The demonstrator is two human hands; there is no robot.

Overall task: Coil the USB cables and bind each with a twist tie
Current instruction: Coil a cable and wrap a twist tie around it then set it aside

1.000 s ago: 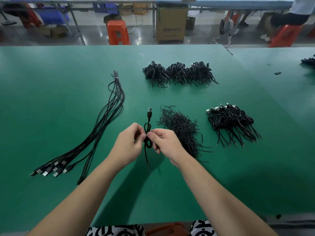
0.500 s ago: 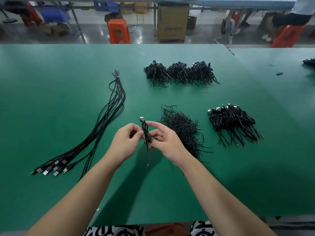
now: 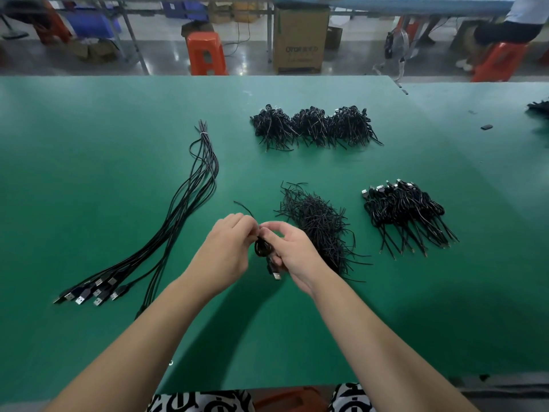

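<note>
A small coiled black USB cable (image 3: pixel 262 247) hangs between my hands above the green table (image 3: pixel 89 173), its silver plug (image 3: pixel 276 275) pointing down toward me. My right hand (image 3: pixel 292 252) grips the coil from the right. My left hand (image 3: pixel 227 248) pinches at the coil's top, where a thin black twist tie (image 3: pixel 243 207) sticks up and to the left. A fan of uncoiled USB cables (image 3: pixel 166 230) lies to the left. Just right of my hands sits a heap of loose twist ties (image 3: pixel 319 226).
Bound coils lie in a pile (image 3: pixel 407 214) at the right and in a longer row (image 3: pixel 315 126) further back. A small dark piece (image 3: pixel 486 127) lies at the far right. Beyond the table stand an orange stool (image 3: pixel 206 53) and a cardboard box (image 3: pixel 300 40).
The coil has been turned over: its plug pointed up a second ago and now points down. A twist tie end now sticks out above my left hand's fingers.
</note>
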